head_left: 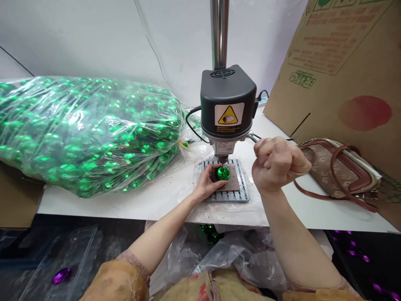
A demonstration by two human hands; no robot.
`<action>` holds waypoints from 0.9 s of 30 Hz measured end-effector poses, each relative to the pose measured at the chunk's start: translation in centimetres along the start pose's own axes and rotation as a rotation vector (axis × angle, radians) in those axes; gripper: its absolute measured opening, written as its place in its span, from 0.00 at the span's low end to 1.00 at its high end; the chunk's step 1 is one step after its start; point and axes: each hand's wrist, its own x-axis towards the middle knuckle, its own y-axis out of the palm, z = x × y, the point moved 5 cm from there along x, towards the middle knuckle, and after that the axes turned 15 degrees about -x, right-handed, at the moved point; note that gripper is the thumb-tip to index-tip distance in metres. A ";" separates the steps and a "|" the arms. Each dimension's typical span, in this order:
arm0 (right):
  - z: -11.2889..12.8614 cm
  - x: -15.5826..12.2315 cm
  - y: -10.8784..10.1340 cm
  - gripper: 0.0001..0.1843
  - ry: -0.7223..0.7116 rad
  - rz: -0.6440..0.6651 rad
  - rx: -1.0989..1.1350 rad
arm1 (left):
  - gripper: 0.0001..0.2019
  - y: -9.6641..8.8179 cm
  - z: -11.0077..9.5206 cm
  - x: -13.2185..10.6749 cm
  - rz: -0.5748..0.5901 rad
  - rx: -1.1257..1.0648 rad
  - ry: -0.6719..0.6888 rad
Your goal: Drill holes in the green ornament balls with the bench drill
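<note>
My left grip (206, 183) sits low and forward, palm down, fingers curled ahead of a slightly bent wrist, with my left forearm (163, 236) reaching diagonally up from the bottom of my view. My right grip (277, 164) is raised higher in a tight fist, knuckles up, above my steeply angled right forearm (291, 238), bare past the sleeve (117, 282)

white bench (150, 205) | plastic bag (87, 133) of green baubles, maybe | slotted metal plate (242, 188) | handbag (341, 175)
</note>
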 end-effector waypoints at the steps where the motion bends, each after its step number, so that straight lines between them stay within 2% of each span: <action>1: 0.0 -0.1 0.0 0.31 -0.002 0.001 0.003 | 0.32 0.0 0.0 0.0 0.000 0.001 0.003; 21: -0.1 -1.6 -0.7 0.27 -0.148 0.015 0.042 | 0.32 0.0 0.0 -0.1 -0.009 0.016 0.031; 24: 0.4 -1.0 -0.4 0.28 -0.082 -0.004 0.020 | 0.31 0.0 -0.1 -0.1 -0.016 0.032 0.044; 27: 0.5 1.1 0.6 0.27 0.105 -0.015 -0.064 | 0.30 0.2 -0.3 0.0 -0.028 0.049 0.063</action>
